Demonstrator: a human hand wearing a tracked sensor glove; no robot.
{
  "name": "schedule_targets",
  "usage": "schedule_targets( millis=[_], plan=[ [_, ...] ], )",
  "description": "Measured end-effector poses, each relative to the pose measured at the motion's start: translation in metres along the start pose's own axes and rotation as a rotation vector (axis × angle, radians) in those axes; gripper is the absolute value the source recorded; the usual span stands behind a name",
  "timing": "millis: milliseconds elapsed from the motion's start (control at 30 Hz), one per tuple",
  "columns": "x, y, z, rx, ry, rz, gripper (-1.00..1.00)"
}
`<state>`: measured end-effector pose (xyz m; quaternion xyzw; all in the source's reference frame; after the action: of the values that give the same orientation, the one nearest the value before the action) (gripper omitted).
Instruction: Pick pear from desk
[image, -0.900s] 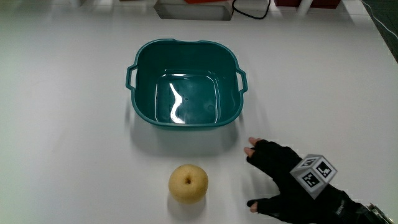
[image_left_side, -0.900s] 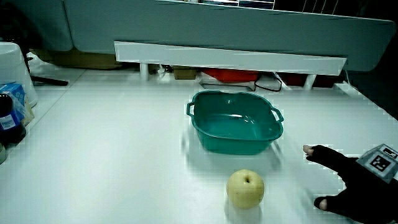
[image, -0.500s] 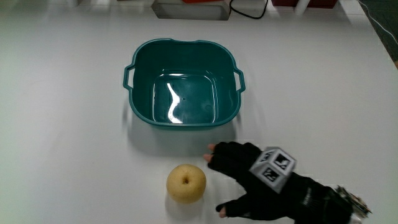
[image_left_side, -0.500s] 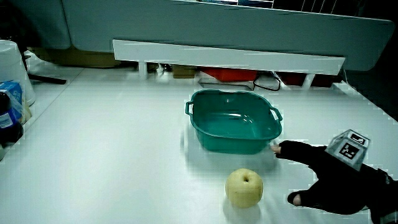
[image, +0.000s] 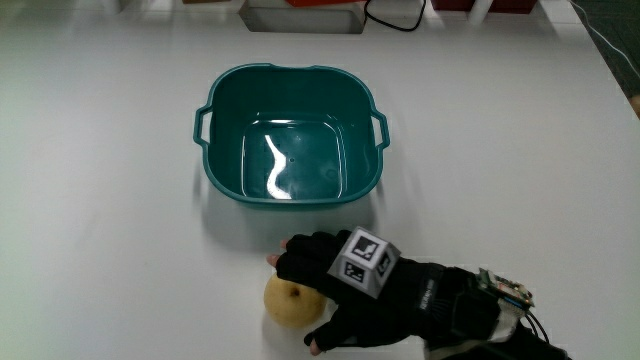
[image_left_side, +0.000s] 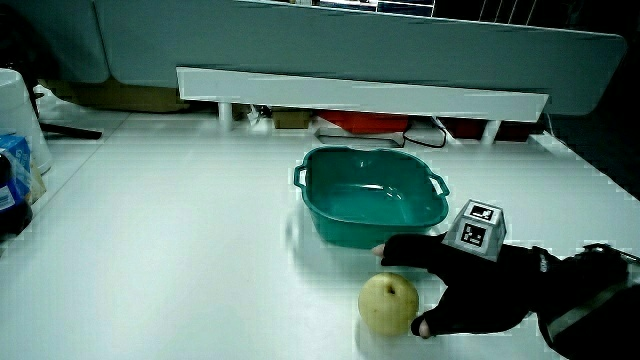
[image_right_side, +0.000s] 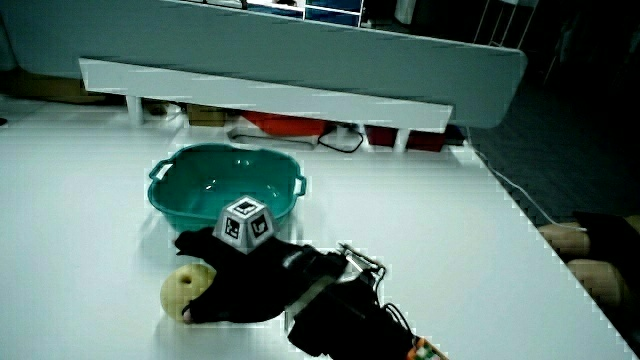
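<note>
The pear (image: 288, 301) sits on the desk (image: 110, 250) nearer the person than the teal basin (image: 288, 133), the hand (image: 340, 290) over it, fingers spread, not yet gripping, so lifting remains.

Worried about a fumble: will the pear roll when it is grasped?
Probably. The pear looks round and smooth, lying loose on the bare table, so a nudge may roll it. The hand spreads around it, not closed yet. It looks firm, unlikely to squash.
</note>
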<state>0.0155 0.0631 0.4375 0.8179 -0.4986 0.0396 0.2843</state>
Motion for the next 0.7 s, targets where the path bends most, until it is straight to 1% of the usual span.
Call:
schedule_targets(
  millis=[33,67,100,133,167,233,267,333,367,433,467,533,600,633,667,700],
  plan=[
    [-0.003,0.002,0.003,-0.009,-0.013,0.0,0.0],
    [-0.003,0.006,-0.001,-0.038,-0.005,0.001,0.0],
    [-0.006,0.008,0.001,-0.026,-0.026,0.001,0.0],
    [-0.009,0.01,0.004,-0.031,-0.025,0.018,0.0],
    [-0.012,0.011,0.008,-0.022,-0.04,0.024,0.0],
    [-0.014,0.014,0.006,-0.04,-0.042,0.036,0.0],
    [-0.016,0.016,0.006,-0.038,-0.046,0.041,0.0],
    [-0.017,0.018,0.005,-0.032,-0.059,0.045,0.1],
    [-0.017,0.018,0.005,-0.028,-0.067,0.039,0.14],
    [-0.017,0.019,0.005,-0.03,-0.058,0.047,0.24],
    [-0.017,0.02,0.005,-0.023,-0.066,0.045,0.29],
    [-0.017,0.022,0.003,-0.03,-0.069,0.036,0.38],
    [-0.019,0.022,0.004,-0.019,-0.076,0.039,0.48],
    [-0.018,0.025,-0.001,-0.04,-0.072,0.04,0.52],
    [-0.02,0.024,0.001,-0.03,-0.079,0.045,0.57],
    [-0.019,0.025,-0.001,-0.035,-0.082,0.045,0.62]
  ],
)
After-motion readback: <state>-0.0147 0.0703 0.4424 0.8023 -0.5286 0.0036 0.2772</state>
